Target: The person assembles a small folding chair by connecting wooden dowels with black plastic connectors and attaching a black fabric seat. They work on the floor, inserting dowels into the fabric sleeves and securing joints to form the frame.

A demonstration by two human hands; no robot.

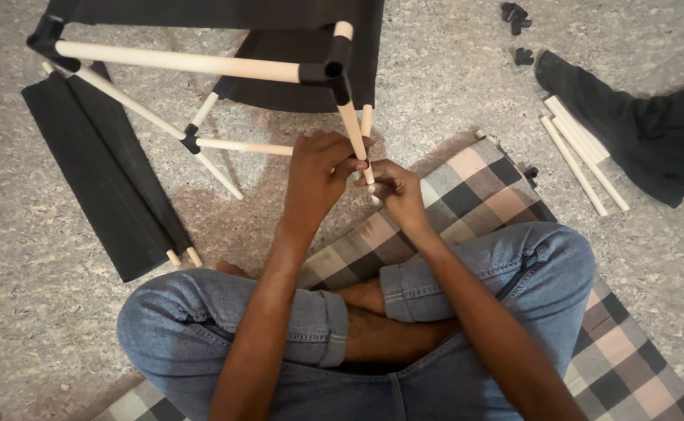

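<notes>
Left hand (pixel 316 175) is closed around the lower end of a round, pale wooden rod (pixel 355 136); right hand (pixel 399 191) pinches the rod's tip between curled fingers. The rod slants down from a black plastic corner connector (pixel 333 70) on the frame at far centre. Black fabric panel (pixel 100 171) lies flat at left. Loose dowels (pixel 580 160) rest at right, on speckled carpet (pixel 451 86). Checked mat (pixel 474 195) lies under the sitter.
</notes>
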